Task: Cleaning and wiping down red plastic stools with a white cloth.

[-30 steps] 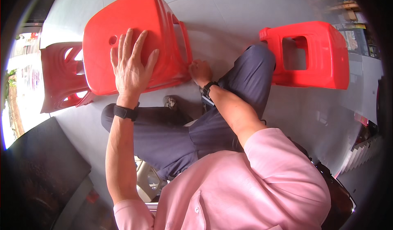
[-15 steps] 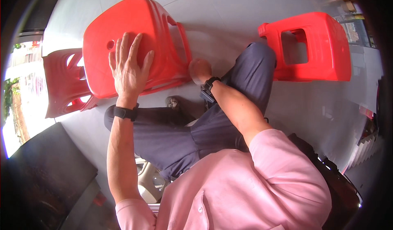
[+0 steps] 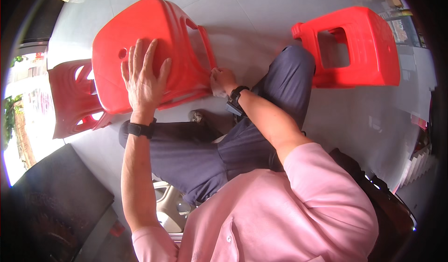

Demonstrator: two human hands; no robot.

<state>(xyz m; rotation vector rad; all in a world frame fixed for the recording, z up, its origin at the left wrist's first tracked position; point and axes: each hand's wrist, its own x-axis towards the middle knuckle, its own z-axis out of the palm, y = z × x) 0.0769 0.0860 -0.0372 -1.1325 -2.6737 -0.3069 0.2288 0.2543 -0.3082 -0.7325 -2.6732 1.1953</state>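
A red plastic stool [image 3: 140,21] with a small round hole in its seat stands tilted in front of me. My left hand [image 3: 143,84] lies flat on that seat, fingers spread. Beside the stool's right-hand leg end, my right hand [image 3: 225,79] is closed, its fingertips against or very close to the leg. A pale, blurred bit shows below those fingers; what it is I cannot make out.
Another red stool [image 3: 366,52] lies on its side to the right, beyond my knee. A darker red stool [image 3: 72,96] is at the left, beside the first one. A dark panel [image 3: 60,196] fills the lower left, and a beige plastic seat [image 3: 170,206] shows under me.
My right hand has shifted slightly left and down along the stool's leg, and its fingers show more clearly. The left hand stays spread on the seat.
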